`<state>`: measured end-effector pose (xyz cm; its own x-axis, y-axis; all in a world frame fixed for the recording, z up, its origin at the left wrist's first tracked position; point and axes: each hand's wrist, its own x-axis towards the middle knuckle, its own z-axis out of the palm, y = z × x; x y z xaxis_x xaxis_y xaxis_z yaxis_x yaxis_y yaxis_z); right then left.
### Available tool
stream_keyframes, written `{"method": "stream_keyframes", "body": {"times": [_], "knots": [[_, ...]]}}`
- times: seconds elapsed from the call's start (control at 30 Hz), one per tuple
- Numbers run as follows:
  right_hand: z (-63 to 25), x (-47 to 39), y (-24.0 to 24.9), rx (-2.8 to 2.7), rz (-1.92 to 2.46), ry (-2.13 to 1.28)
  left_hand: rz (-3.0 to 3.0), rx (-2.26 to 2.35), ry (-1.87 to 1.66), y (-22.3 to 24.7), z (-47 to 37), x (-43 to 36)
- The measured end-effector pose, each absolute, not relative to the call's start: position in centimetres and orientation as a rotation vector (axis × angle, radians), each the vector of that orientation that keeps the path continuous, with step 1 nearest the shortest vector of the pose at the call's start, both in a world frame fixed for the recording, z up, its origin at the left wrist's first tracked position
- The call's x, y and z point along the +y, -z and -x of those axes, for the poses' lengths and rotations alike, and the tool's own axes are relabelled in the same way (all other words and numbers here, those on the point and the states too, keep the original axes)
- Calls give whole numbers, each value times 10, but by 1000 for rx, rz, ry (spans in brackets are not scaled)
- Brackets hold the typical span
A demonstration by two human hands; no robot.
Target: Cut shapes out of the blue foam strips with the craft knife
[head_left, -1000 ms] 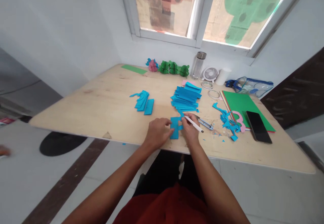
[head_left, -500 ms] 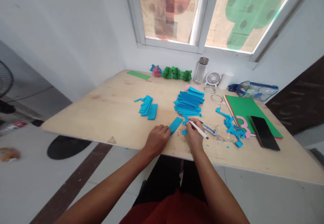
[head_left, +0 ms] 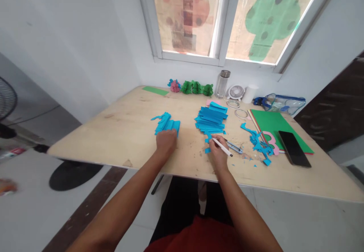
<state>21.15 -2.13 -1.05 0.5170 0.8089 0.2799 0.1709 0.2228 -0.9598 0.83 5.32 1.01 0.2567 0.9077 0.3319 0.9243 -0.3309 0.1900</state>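
My left hand (head_left: pixel 166 142) is closed at the near edge of the small group of blue paper strips (head_left: pixel 164 122), its fingers on a strip there; the fingertips are partly hidden. My right hand (head_left: pixel 218 150) is closed around a white pen (head_left: pixel 222 146), whose dark end points down to the right. Beside its fingertips lies a small blue paper cutout (head_left: pixel 208 150). A larger stack of blue strips (head_left: pixel 211 120) sits just beyond the right hand. The light blue cutter (head_left: pixel 235 147) rests to the right of that hand.
Blue scraps (head_left: pixel 260 144), a black phone (head_left: pixel 294 148) and green sheets (head_left: pixel 264 120) are at the right. Along the back stand green paper shapes (head_left: pixel 196 88), a glass bottle (head_left: pixel 222 85), a small white fan (head_left: pixel 236 92) and a clear pouch (head_left: pixel 284 103).
My left hand has moved left and away from me with the blue strip, from beside the right hand to the small group. The right hand keeps the pen in nearly the same place.
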Motion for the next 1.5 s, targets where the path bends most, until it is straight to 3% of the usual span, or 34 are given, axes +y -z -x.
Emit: {"method": "stream_keyframes", "body": {"times": [0.17,0.4,1.0,1.5], "knots": [[-210,-22,10,-927,1317,-532,2345,-1881,486,-14,-6,55],[-209,-24,8,-853,1336,-509,2526,-1576,517,-20,-40,49],[-198,-28,0,-717,1367,-535,2742,-877,529,-31,-128,171],[-202,-36,-10,-601,1357,-603,2732,-704,903,-6,-40,88]]}}
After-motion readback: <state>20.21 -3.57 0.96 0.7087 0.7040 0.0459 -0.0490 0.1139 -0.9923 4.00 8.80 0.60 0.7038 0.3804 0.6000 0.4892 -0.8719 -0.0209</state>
